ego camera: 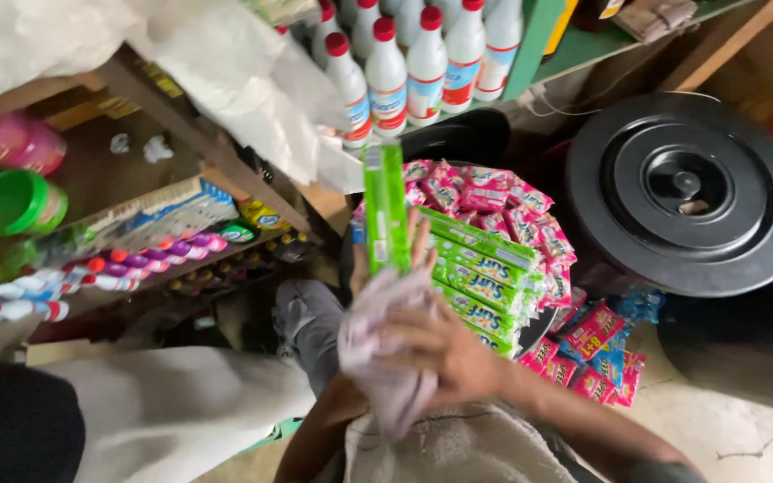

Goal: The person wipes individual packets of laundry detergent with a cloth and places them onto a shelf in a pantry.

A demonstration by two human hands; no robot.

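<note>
My left hand (420, 243) holds a long green packet (386, 206) upright, with the fingers showing behind it. A pale pink cloth (385, 353) is bunched around the packet's lower end and hides most of that hand. My right hand (447, 356) grips the cloth and presses it against the packet. Just to the right lies a stack of similar green packets (485, 279) on a heap of pink sachets (498, 192).
A large black bin lid (686, 192) sits at the right. White bottles with red caps (404, 63) stand on a green shelf above. Wooden shelves (181, 125) at the left hold small goods. More pink and blue sachets (597, 353) lie on the floor, and a white sack (172, 407) lies at the lower left.
</note>
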